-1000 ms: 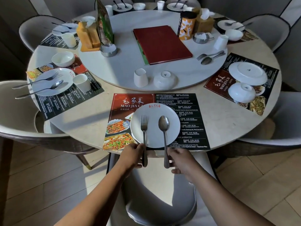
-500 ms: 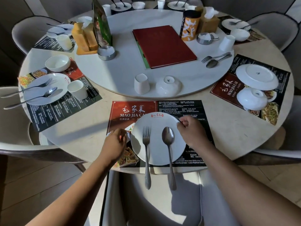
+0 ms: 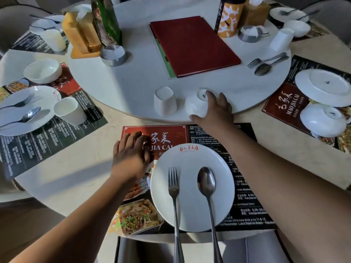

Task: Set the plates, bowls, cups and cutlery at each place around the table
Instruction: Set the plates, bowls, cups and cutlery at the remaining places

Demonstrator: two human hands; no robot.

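A white plate [image 3: 191, 188] lies on the near placemat [image 3: 245, 186], with a fork [image 3: 173, 192] and a spoon [image 3: 207, 185] on it, handles over the table edge. My right hand [image 3: 214, 109] grips an upturned white bowl [image 3: 195, 106] at the near rim of the turntable [image 3: 136, 86]. An upturned white cup [image 3: 164, 101] stands just left of the bowl. My left hand [image 3: 131, 154] rests flat on the red part of the placemat, fingers spread, holding nothing.
The left place has a plate [image 3: 28, 109] with cutlery, a cup [image 3: 69, 111] and a bowl [image 3: 42, 70]. At the right place lie an upturned plate [image 3: 322, 87] and bowl [image 3: 321, 120]. A red menu [image 3: 193, 44], a fork and spoon [image 3: 266, 62] and condiment holders sit on the turntable.
My right hand has reached forward from the plate's edge to the upturned bowl and taken hold of it. My left hand has moved up onto the placemat. The view has come closer.
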